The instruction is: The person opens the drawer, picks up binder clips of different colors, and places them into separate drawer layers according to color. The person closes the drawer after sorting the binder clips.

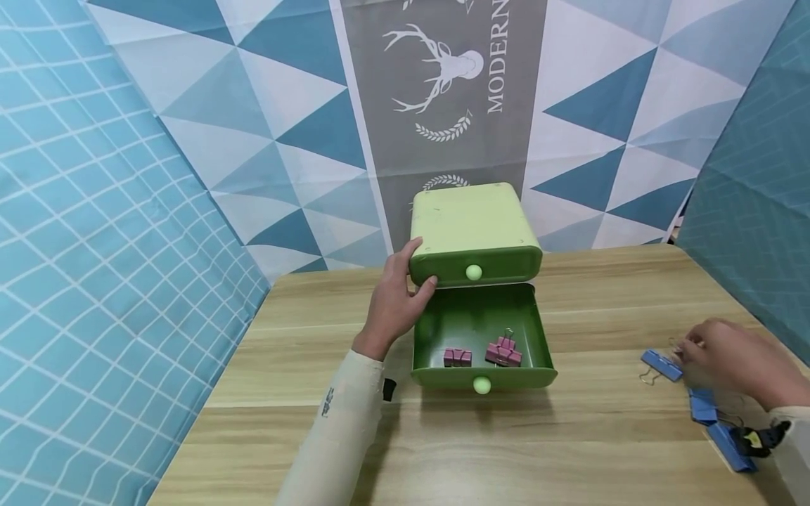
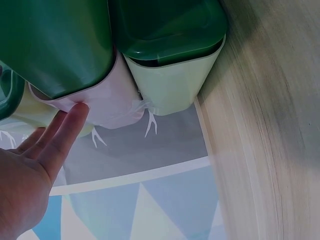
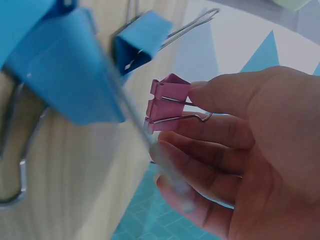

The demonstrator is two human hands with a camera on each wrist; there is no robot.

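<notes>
In the head view, my left hand (image 1: 391, 303) rests against the left front corner of a two-tier green desktop drawer box (image 1: 471, 218), its thumb by the upper front. The left wrist view shows straight fingers (image 2: 65, 137) touching the casing's side. Below the upper drawer, the lower drawer (image 1: 481, 313) is pulled out, with pink binder clips (image 1: 504, 353) near its front. Off to the right, my right hand (image 1: 740, 358) pinches a pink binder clip (image 3: 170, 102) between thumb and fingers, clearest in the right wrist view. That hand hovers close beside several blue binder clips (image 1: 661, 365).
The blue clips form a slanting row at the right of the wooden table (image 1: 607, 436). Patterned cloth (image 1: 304, 140) hangs behind the drawer box, with teal cloth (image 1: 753, 176) along the right side. A black band (image 1: 759, 437) circles the right wrist.
</notes>
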